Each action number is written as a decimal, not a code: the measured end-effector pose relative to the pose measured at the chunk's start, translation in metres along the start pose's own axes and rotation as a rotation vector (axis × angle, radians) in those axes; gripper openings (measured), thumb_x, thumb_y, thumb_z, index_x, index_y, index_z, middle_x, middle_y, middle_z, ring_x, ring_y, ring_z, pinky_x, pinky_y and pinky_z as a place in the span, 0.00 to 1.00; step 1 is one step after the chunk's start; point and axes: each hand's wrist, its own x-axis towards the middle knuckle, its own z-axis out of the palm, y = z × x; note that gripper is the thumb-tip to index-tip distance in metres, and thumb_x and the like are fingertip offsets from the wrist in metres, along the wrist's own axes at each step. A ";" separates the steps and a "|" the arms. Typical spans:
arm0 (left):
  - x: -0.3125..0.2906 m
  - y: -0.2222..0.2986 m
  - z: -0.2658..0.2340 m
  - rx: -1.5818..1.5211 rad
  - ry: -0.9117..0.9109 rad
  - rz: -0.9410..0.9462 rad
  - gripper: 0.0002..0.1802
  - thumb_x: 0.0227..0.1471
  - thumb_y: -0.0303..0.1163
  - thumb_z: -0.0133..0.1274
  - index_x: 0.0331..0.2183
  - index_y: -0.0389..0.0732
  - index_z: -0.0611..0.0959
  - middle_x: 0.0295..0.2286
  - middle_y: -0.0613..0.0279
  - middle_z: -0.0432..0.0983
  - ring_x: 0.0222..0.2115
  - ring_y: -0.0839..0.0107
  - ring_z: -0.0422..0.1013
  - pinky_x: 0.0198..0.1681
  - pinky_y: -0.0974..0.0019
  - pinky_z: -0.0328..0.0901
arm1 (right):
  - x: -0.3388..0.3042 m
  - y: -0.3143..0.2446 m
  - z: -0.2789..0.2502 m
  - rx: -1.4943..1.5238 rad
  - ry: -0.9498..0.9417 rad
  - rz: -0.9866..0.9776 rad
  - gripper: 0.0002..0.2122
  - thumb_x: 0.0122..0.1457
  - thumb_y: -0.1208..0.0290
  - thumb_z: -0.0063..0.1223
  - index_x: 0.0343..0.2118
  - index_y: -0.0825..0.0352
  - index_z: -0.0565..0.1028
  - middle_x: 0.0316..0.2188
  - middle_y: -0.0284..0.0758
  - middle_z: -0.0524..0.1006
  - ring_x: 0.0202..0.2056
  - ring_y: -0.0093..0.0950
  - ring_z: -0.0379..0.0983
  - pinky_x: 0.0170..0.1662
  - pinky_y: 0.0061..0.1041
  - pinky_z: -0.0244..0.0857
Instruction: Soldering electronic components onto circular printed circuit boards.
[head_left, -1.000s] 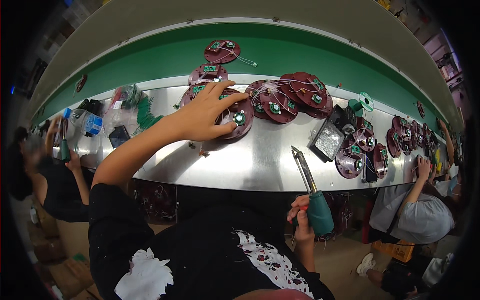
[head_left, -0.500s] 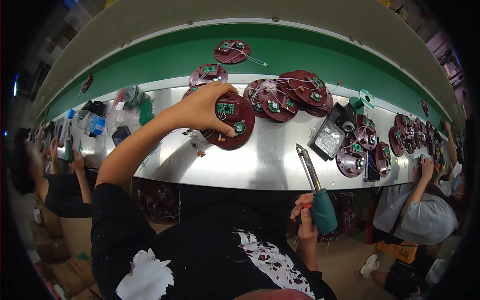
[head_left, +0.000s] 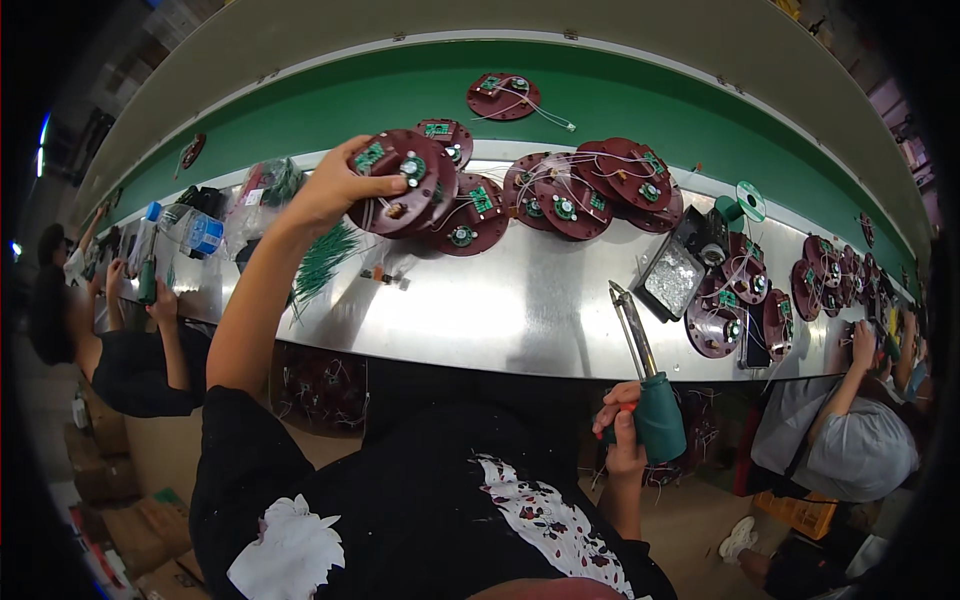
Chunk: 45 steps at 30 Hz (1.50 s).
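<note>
At the far left of the middle bench, my left hand (head_left: 330, 190) grips a dark red round disc (head_left: 425, 170) by its edge, thumb on top. The disc is tilted and carries a small green circuit board and a round part. Another red disc (head_left: 482, 238) with white wires lies beside it, partly covered, and one more (head_left: 460, 135) shows behind. Near the bench's front edge my right hand (head_left: 622, 430) is closed round a green-handled soldering gun (head_left: 660, 420), its metal tip pointing up and away. The tip touches nothing.
Overlapping red discs (head_left: 570, 215) with wires lie to the right of the middle. A tray of silvery bits (head_left: 670, 280) and a green solder spool (head_left: 748, 202) stand beyond the tip. Green wires (head_left: 328, 262) and a water bottle (head_left: 205, 232) lie left. People work at both sides.
My left hand has moved left and away from me with the red disc, now tilted. A disc with white wires has come into sight beside it. My right hand still holds the soldering gun.
</note>
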 end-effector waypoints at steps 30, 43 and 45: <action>0.035 -0.030 -0.015 0.254 -0.062 -0.223 0.54 0.40 0.51 0.78 0.57 0.24 0.73 0.47 0.45 0.81 0.45 0.62 0.81 0.53 0.60 0.74 | 0.005 -0.003 0.002 0.016 -0.001 -0.008 0.11 0.69 0.68 0.53 0.45 0.70 0.69 0.39 0.42 0.72 0.28 0.23 0.69 0.29 0.24 0.70; -0.004 -0.010 -0.018 -0.297 -0.037 -0.180 0.34 0.54 0.37 0.70 0.57 0.34 0.75 0.47 0.54 0.81 0.46 0.67 0.80 0.51 0.62 0.78 | 0.006 -0.005 -0.004 0.013 0.022 -0.012 0.10 0.69 0.69 0.51 0.46 0.71 0.69 0.39 0.42 0.72 0.28 0.22 0.68 0.29 0.24 0.70; -0.004 -0.011 -0.032 -0.441 -0.037 -0.183 0.30 0.56 0.36 0.68 0.56 0.35 0.76 0.47 0.55 0.81 0.46 0.69 0.80 0.52 0.62 0.77 | 0.008 -0.005 -0.005 0.011 0.015 -0.021 0.10 0.69 0.70 0.51 0.46 0.71 0.69 0.39 0.42 0.72 0.29 0.22 0.69 0.29 0.24 0.70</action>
